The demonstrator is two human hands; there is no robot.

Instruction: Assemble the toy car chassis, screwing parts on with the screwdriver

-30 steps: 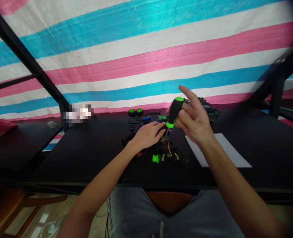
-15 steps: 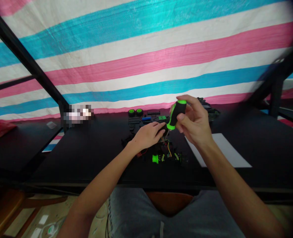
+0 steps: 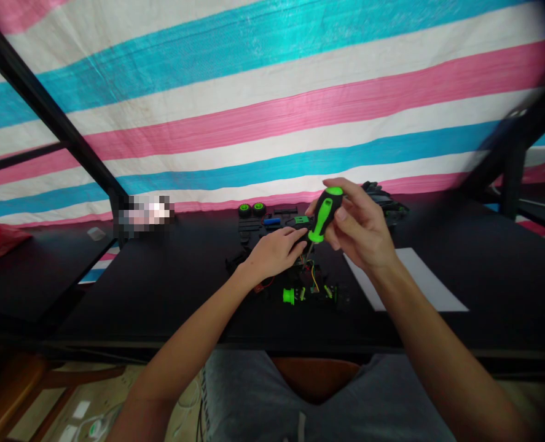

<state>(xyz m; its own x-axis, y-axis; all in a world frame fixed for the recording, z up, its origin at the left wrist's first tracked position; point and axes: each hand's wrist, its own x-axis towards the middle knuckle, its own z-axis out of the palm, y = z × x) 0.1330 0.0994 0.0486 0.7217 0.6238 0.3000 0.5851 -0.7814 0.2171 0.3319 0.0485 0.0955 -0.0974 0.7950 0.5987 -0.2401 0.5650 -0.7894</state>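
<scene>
My right hand (image 3: 359, 230) is closed round the black and green handle of a screwdriver (image 3: 322, 215), which points down and left toward a small black chassis with coloured wires (image 3: 309, 279). My left hand (image 3: 274, 252) lies on the far left part of that chassis, fingers curled over it and pressing it to the black table (image 3: 171, 282). A bright green hub (image 3: 289, 296) sticks out at the chassis's near side. The screwdriver's tip is hidden between my hands.
Two green-rimmed wheels (image 3: 252, 209), a blue cell (image 3: 272, 221) and several black parts lie behind the chassis. A black car body (image 3: 385, 199) sits at the back right. A white sheet (image 3: 415, 279) lies to the right. A striped tarp (image 3: 272, 98) hangs behind the table.
My right fingers, stretched out a second ago, have closed round the screwdriver handle, and the handle has turned slightly. My left hand has stayed on the chassis.
</scene>
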